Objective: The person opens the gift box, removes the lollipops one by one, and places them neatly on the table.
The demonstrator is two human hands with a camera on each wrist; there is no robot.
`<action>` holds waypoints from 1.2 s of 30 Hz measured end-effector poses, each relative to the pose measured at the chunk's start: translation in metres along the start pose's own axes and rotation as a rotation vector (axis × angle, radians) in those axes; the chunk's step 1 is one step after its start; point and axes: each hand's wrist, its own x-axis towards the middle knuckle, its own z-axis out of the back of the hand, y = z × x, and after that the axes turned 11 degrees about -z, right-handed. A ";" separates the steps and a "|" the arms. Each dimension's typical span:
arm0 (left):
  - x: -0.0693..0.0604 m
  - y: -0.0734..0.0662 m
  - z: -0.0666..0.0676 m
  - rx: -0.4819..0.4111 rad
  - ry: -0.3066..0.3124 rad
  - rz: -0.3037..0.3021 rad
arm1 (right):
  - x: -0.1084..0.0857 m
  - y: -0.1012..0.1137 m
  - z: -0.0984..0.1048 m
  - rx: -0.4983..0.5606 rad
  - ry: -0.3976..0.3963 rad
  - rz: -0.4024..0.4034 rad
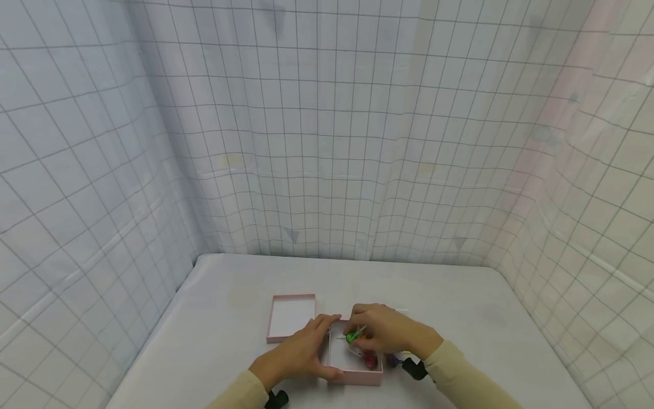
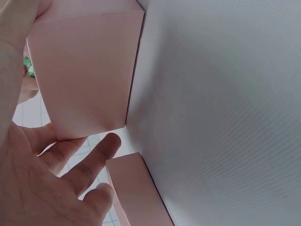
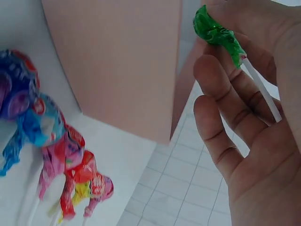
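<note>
A pink box [image 1: 361,378] with a white inside stands open-topped in the head view. My left hand [image 1: 301,351] holds it along its left wall, thumb at the near corner and fingers towards the far one. Over the box my right hand [image 1: 380,329] pinches a lollipop in a green wrapper [image 3: 214,30] between thumb and fingers, its white stick [image 3: 263,89] lying across the palm. Inside the box, partly under that hand, lies a red-wrapped lollipop [image 1: 370,360]; other contents there are hidden.
A shallow pink lid [image 1: 269,326], white inside, lies to the left of the box. Several wrapped lollipops, a blue one [image 3: 44,122] and a red one [image 3: 87,168] among them, lie in a row by the box's right wall. Gridded white curtains [image 1: 317,142] surround the table [image 1: 219,318].
</note>
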 end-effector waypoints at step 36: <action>0.001 -0.001 -0.004 -0.010 0.006 0.057 | -0.043 -0.080 0.018 0.050 -0.353 -0.112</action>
